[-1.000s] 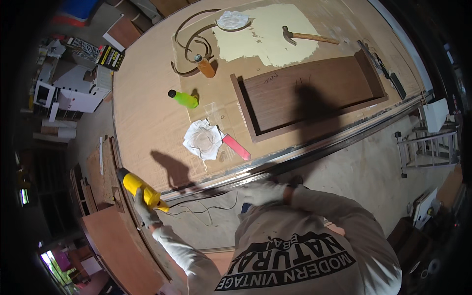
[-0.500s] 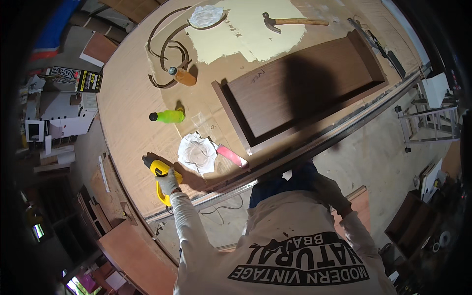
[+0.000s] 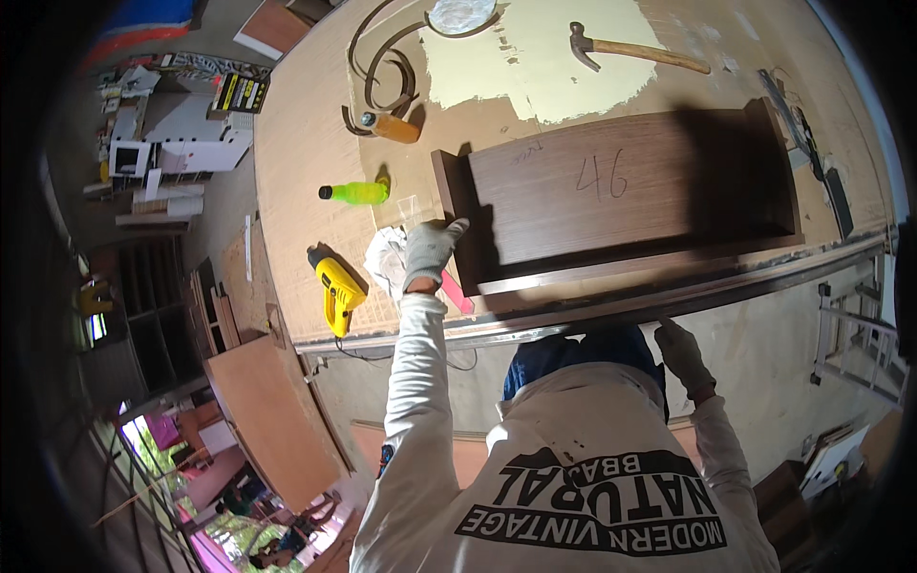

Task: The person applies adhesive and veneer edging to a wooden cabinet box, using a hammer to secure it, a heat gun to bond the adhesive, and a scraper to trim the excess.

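Observation:
My gloved left hand (image 3: 432, 250) reaches over the bench, fingers stretched toward the left end board of a shallow dark-brown wooden box (image 3: 549, 215). Its fingertips meet that board's edge; whether they press on it I cannot tell. Beneath the hand lie a crumpled white cloth (image 3: 384, 260) and a flat pink piece (image 3: 457, 294), both partly covered. Left of them a yellow heat gun (image 3: 338, 294) rests on its side, its cord running off the near edge. My gloved right hand (image 3: 682, 353) hangs beside my body at the bench's near edge, loosely spread and holding nothing visible.
A green bottle (image 3: 358, 193) and an orange bottle (image 3: 392, 127) lie on the bench (image 3: 296, 172). Behind them are curled brown strips (image 3: 406, 81), a claw hammer (image 3: 640, 50) and a pale dried patch (image 3: 535, 72). A metal stepladder (image 3: 855, 334) stands at the right.
My left hand has let go of the heat gun, which now lies on the bench, and moved right to the box's left end. My right hand has come out beside my body. The view has shifted.

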Tool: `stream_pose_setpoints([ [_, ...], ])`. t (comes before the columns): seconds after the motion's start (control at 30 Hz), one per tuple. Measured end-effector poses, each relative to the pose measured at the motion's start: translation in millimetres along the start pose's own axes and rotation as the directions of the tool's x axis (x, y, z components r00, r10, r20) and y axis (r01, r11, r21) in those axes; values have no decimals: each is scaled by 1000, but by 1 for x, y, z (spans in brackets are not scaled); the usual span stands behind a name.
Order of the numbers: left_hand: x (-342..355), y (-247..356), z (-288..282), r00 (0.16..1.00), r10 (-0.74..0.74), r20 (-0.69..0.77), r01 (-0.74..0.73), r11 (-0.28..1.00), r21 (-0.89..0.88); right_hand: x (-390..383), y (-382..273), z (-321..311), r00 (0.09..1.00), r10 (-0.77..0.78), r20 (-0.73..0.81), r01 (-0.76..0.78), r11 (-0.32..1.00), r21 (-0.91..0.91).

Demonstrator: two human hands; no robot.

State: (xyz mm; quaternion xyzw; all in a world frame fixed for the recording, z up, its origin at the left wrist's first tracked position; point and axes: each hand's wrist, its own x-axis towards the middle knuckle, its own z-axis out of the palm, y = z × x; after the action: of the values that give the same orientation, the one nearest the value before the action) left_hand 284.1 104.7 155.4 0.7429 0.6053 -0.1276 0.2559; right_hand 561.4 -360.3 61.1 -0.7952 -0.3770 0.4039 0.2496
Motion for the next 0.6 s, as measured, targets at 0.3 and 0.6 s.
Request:
stream_pose_setpoints([
  [0.3, -61, -87, 60, 987, -142, 74, 156, 759, -632, 10, 62, -45, 994, 20, 111, -10, 996, -87],
  [0.6, -114, -125, 147, 989, -144, 32, 52, 141, -989, 24, 109, -16, 974, 29, 223, 31, 964, -262],
])
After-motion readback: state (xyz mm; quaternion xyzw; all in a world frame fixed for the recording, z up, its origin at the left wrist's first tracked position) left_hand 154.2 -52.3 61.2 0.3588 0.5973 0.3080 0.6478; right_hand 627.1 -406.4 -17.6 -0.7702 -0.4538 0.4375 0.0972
